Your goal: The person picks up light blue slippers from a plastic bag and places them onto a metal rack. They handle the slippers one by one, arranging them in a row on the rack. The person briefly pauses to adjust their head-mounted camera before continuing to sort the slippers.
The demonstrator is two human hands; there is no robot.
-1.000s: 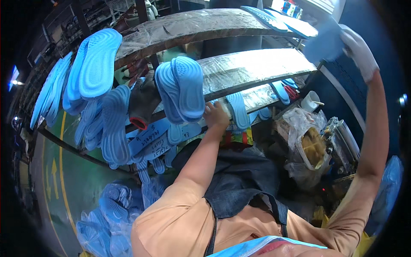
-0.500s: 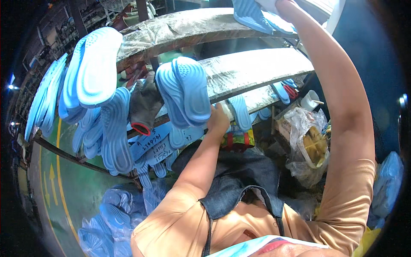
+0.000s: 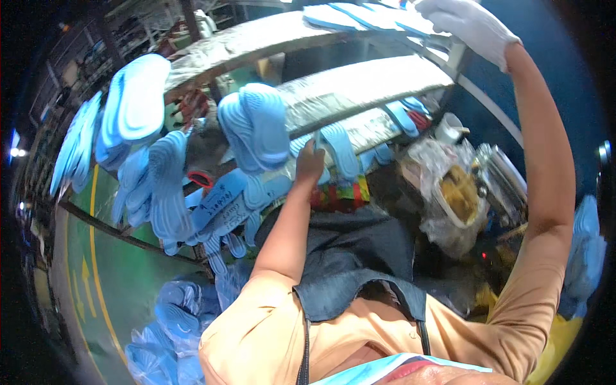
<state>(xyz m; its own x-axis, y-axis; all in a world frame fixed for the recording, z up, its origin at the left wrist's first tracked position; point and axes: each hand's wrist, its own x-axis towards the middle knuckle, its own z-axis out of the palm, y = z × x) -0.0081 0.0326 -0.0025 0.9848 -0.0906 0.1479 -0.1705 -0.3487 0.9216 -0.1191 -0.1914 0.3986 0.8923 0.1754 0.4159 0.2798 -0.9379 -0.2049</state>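
My right hand (image 3: pixel 471 31), in a white glove, is raised at the upper right beside the upper shelf board. Its fingers are loosely bent and apart, with nothing seen in them. Blue insoles (image 3: pixel 350 18) lie flat on that board, just left of the glove. My bare left hand (image 3: pixel 309 164) is closed by the lower boards; a thin pale thing seems to stick up from it, too small to name. Left of it, a stack of blue wavy insoles (image 3: pixel 256 128) overhangs the middle board. A single blue insole (image 3: pixel 343 154) hangs just right of this hand.
More insole stacks (image 3: pixel 136 102) overhang the boards at the left. Insoles with handwriting (image 3: pixel 221 200) lie lower down. A white cup (image 3: pixel 450 128) and a plastic-wrapped container (image 3: pixel 459 199) stand at the right. Bagged insoles (image 3: pixel 170 327) sit on the green floor (image 3: pixel 106 256).
My right hand has let go of the insoles, which now lie flat on the upper board, and has moved right. My left hand stays low by the boards. The view has shifted slightly.
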